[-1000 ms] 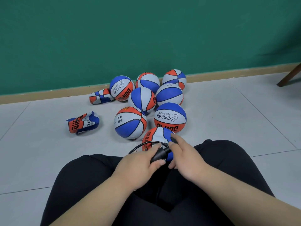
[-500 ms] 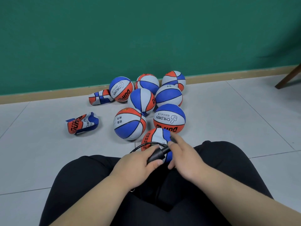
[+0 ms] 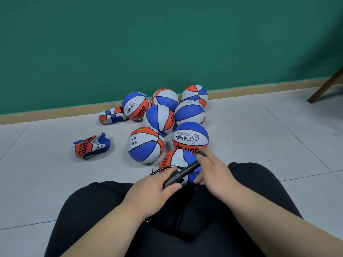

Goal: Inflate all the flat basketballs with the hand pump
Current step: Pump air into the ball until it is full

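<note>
Beyond the left hand and right hand, the inflated basketballs sit bunched near the wall, probably parked as finished. The basketball on the pump lies just past the fingertips, close to the knees, likely to keep the hose short. Two flat basketballs lie well off to the left hand's outer side. The left hand is wrapped round the hand pump barrel, steadying it. The right hand curls loosely over the handle (rod drawn out), wrist turned inward.
</note>
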